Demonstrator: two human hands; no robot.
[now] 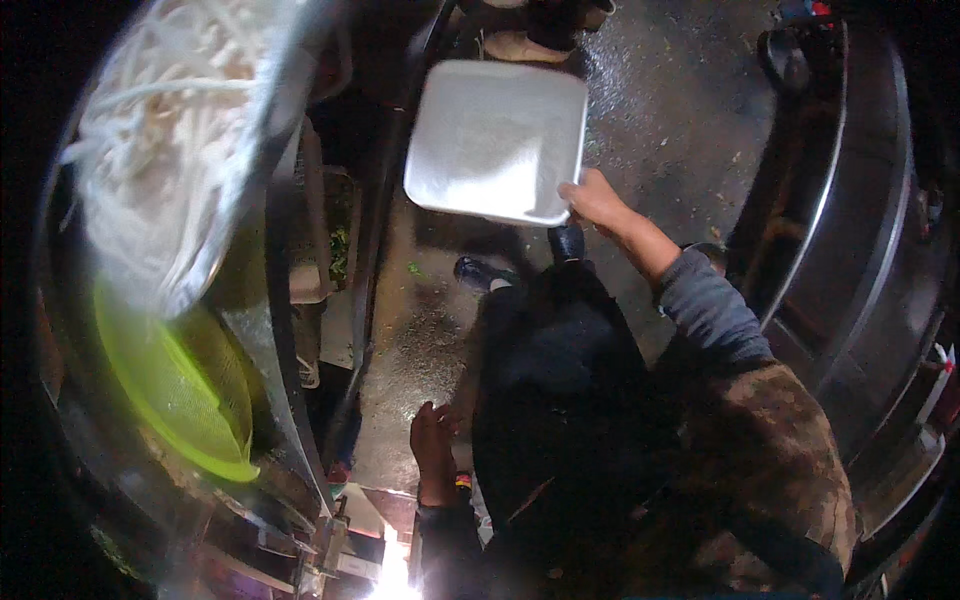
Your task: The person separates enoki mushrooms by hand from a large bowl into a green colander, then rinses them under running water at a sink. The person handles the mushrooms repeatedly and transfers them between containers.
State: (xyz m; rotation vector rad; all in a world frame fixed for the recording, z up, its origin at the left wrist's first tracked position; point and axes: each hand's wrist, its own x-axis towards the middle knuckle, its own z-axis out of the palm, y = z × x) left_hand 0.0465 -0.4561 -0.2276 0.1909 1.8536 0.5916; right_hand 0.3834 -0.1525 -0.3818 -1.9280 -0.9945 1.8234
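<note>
My right hand [596,201] grips the near right corner of a shallow white square tray [495,139], held out over the wet floor. No contents show in the tray. My left hand [433,439] hangs low beside my dark apron, fingers loosely apart and holding nothing. To the left, a metal container heaped with pale, noodle-like strands [169,142] stands on a worktop. Just below it a bright green mesh colander [180,390] sits tilted on the metal surface.
A metal counter edge [281,367] runs along the left, with crates and leafy greens [339,255] under it. Another dark counter [847,247] curves along the right. Another person's shoe [525,46] shows at the top, beyond the tray. The floor [660,97] between is wet.
</note>
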